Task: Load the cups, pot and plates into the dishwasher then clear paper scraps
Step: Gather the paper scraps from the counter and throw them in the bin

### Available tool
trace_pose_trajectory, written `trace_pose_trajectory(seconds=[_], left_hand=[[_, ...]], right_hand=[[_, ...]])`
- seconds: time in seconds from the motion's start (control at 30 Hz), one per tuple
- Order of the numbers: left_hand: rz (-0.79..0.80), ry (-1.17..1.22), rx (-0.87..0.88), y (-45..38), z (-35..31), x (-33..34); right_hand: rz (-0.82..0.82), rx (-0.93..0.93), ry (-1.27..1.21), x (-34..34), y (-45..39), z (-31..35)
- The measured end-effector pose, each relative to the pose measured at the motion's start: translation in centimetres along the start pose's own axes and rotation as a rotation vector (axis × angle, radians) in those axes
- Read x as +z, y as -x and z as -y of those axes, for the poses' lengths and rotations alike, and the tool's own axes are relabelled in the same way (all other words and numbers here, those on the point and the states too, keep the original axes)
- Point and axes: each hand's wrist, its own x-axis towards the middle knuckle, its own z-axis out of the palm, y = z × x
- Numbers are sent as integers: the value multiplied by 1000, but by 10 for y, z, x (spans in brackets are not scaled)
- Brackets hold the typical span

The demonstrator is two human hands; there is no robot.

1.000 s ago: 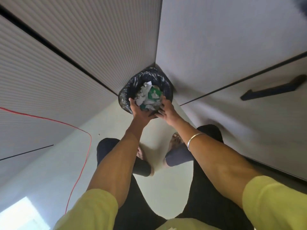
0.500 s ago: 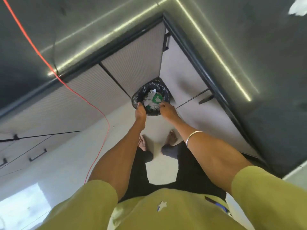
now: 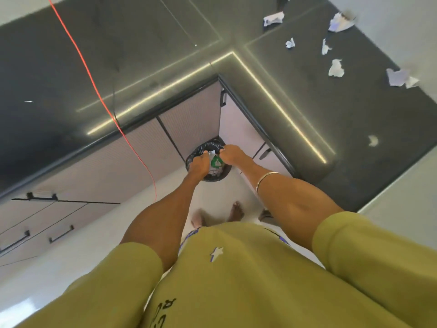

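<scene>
Both hands down at the bin (image 3: 208, 162), a small round one lined with a black bag, sitting on the floor in the corner where the cupboards meet. Left hand (image 3: 198, 165) curled over the near rim, grip clamped on the bag edge. Right hand (image 3: 233, 154) on the far rim, fingers bent over it, grip clamped there too. Inside the bin, white crumpled paper and a green and white wrapper (image 3: 217, 162). Up on the dark tabletop (image 3: 331, 119), paper scraps (image 3: 335, 68) lying apart from each other, well away from the bin. Red cord (image 3: 99, 98) hanging down over the tabletop edge to the floor. Gold bangle (image 3: 266, 179) on the right wrist. Yellow-green sleeves on both arms.
</scene>
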Motion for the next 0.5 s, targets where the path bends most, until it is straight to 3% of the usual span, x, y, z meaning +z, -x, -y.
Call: trace_pose_trajectory(seconds=[0.13,0.33,0.5], left_hand=[[2,-150,126,0,-7,-14],[27,-181,205,-10,-4,-33],[42,-238,347,-6,-21,-33]], right_hand=[[-25,7,20,4,9,7],[-86,-34,-36,-3,30,22],[-250,-67,-190,-11,43,27]])
